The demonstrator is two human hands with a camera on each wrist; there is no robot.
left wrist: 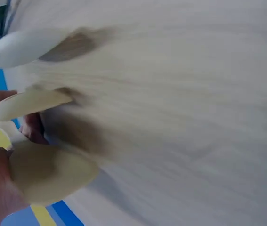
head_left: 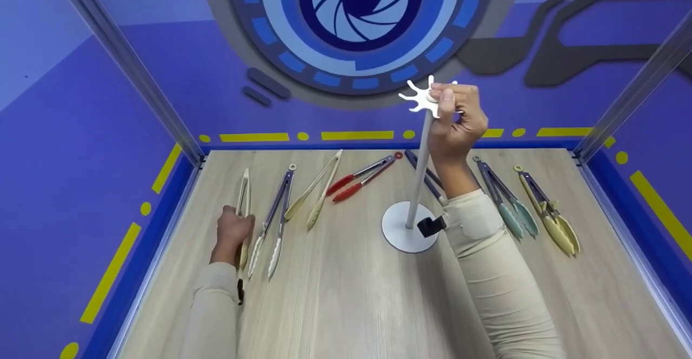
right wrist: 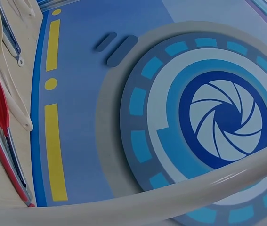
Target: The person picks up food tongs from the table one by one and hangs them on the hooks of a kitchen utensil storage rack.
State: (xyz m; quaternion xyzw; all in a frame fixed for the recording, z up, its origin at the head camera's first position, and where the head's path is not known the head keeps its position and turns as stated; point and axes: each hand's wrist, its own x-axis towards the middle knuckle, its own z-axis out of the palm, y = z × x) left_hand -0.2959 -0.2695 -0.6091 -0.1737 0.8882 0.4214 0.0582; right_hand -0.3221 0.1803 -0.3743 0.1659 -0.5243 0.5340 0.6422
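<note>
At the left of the head view, my left hand (head_left: 233, 228) grips a pair of cream tongs (head_left: 245, 188). Their two broad ends (left wrist: 53, 174) show close to the wood in the left wrist view, spread slightly apart. My right hand (head_left: 459, 118) pinches the top of a white stand, at its ring of curved hooks (head_left: 419, 98). The stand's pole (head_left: 421, 164) leans a little, rising from a round white base (head_left: 403, 240). In the right wrist view the pole (right wrist: 147, 205) crosses the bottom. No tongs hang on the visible hooks; my fingers cover some of them.
White-tipped tongs (head_left: 281, 215) lie just right of my left hand. Further along are beige tongs (head_left: 319, 199), red tongs (head_left: 367, 177), dark-handled tongs (head_left: 430, 178) partly behind the pole, teal tongs (head_left: 508, 202) and yellow tongs (head_left: 551, 213). Blue panels (head_left: 178, 78) wall the wooden table (head_left: 346, 294).
</note>
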